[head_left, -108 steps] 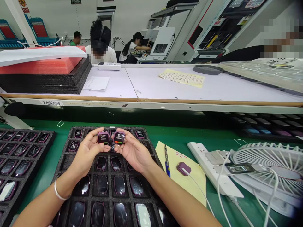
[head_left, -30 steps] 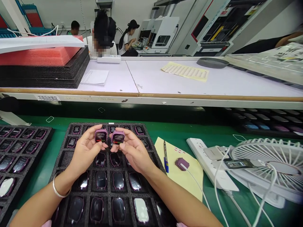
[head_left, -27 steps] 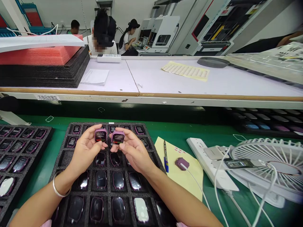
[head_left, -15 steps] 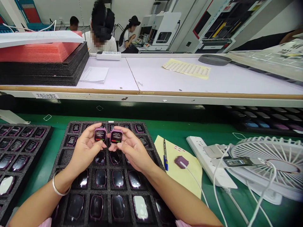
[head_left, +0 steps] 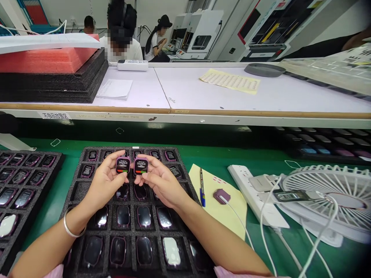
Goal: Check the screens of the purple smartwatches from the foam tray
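Between its thumb and fingers my left hand grips a purple smartwatch body, its lit screen facing me. My right hand pinches a second purple smartwatch body close beside it, also lit with text and a red and green strip. Both are held just above a black foam tray. Smartwatches lie in many of the tray's compartments; those in the back rows show text, most nearer ones have dark screens, and one looks white. My hands and forearms hide some compartments.
Left stands another foam tray of watches. To the right are yellow paper, a pen, a purple block with a cable, a power strip and a white fan. A raised shelf crosses behind; people sit beyond it.
Both watches stay in my hands. Their screens now show brighter, clearer text, and the right-hand watch has shifted slightly left and upward. The view has moved a little.
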Demonstrator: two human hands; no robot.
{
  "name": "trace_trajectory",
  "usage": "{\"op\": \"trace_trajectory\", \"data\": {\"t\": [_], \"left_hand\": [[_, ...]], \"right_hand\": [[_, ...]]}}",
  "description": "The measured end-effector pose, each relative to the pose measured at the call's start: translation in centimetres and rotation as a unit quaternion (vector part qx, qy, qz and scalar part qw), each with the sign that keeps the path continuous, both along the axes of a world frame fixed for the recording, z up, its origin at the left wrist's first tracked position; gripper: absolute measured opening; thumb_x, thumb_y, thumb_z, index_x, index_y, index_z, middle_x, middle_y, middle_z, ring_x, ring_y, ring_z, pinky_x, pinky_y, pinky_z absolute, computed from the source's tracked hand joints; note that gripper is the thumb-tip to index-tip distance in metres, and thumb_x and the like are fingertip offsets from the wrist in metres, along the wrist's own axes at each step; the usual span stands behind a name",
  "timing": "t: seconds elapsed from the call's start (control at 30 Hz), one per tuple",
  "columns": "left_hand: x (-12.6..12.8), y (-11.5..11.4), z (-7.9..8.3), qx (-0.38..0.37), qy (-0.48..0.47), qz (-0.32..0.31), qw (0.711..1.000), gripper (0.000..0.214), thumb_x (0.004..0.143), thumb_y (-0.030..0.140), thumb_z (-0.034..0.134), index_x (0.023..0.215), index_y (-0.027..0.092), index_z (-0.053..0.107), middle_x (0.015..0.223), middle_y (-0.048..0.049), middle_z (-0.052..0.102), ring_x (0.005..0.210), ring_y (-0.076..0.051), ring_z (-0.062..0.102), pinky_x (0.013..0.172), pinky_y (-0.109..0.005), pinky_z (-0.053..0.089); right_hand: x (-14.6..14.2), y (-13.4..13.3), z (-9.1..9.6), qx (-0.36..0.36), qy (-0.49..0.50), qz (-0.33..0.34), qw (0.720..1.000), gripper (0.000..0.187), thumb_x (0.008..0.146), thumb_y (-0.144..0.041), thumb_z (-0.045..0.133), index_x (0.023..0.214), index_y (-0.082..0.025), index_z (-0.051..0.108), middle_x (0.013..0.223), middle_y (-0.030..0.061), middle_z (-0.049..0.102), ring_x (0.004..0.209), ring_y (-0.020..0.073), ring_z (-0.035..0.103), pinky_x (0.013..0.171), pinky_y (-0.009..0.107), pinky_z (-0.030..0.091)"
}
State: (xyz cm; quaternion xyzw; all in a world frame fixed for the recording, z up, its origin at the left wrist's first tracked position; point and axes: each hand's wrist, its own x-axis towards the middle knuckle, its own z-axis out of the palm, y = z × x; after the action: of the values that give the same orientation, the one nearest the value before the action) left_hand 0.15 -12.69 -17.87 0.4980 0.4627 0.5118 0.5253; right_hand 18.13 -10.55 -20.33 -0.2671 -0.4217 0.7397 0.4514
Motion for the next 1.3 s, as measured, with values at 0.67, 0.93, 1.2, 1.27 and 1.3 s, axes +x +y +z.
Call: {"op": "trace_trajectory", "data": {"t": [0.67, 0.93, 1.2, 1.27, 1.3], "left_hand": [[0.48, -0.41, 0.25, 0.026, -0.057, -0.023, 0.998, 0.049, 0.078, 0.006, 0.066, 0.124, 0.02, 0.054, 0.109, -0.0038, 0.068, 0.074, -0.009, 0.071, 0.076, -0.022, 0.061], [0.48, -0.47, 0.28, 0.012, -0.061, -0.022, 0.998, 0.048, 0.078, 0.006, 0.066, 0.124, 0.019, 0.057, 0.106, -0.0031, 0.07, 0.074, -0.01, 0.072, 0.076, -0.023, 0.062], [0.3, -0.68, 0.12, 0.003, -0.047, -0.032, 0.998, 0.037, 0.086, 0.017, 0.064, 0.122, 0.019, 0.061, 0.108, -0.0061, 0.072, 0.072, -0.014, 0.075, 0.072, -0.028, 0.064], [0.34, -0.74, 0.12, 0.001, -0.047, -0.031, 0.998, 0.034, 0.086, 0.019, 0.065, 0.121, 0.019, 0.062, 0.109, -0.0061, 0.072, 0.072, -0.015, 0.076, 0.07, -0.028, 0.065], [0.36, -0.75, 0.13, -0.001, -0.046, -0.03, 0.999, 0.034, 0.086, 0.02, 0.065, 0.12, 0.019, 0.062, 0.11, -0.0061, 0.072, 0.071, -0.015, 0.076, 0.07, -0.028, 0.065]], "right_hand": [[-0.11, -0.25, -0.16, 0.068, -0.019, -0.016, 0.997, 0.046, 0.079, -0.015, 0.065, 0.123, -0.023, 0.054, 0.095, 0.0011, 0.064, 0.073, 0.0151, 0.063, 0.07, 0.032, 0.051], [-0.19, -0.2, 0.02, 0.056, -0.02, -0.018, 0.998, 0.046, 0.076, -0.013, 0.063, 0.12, -0.023, 0.054, 0.091, 0.0001, 0.064, 0.071, 0.0147, 0.062, 0.066, 0.03, 0.049], [-0.13, -0.17, 0.13, 0.048, -0.038, -0.034, 0.998, 0.035, 0.082, -0.024, 0.07, 0.114, -0.022, 0.058, 0.088, -0.0005, 0.063, 0.061, 0.0117, 0.059, 0.06, 0.028, 0.044], [-0.15, -0.19, 0.18, 0.044, -0.043, -0.039, 0.997, 0.033, 0.082, -0.026, 0.072, 0.113, -0.022, 0.059, 0.087, -0.0008, 0.063, 0.059, 0.0111, 0.058, 0.058, 0.027, 0.043], [-0.18, -0.2, 0.19, 0.043, -0.044, -0.04, 0.997, 0.033, 0.083, -0.026, 0.072, 0.112, -0.022, 0.059, 0.086, -0.001, 0.063, 0.059, 0.0111, 0.058, 0.058, 0.027, 0.043]]}}
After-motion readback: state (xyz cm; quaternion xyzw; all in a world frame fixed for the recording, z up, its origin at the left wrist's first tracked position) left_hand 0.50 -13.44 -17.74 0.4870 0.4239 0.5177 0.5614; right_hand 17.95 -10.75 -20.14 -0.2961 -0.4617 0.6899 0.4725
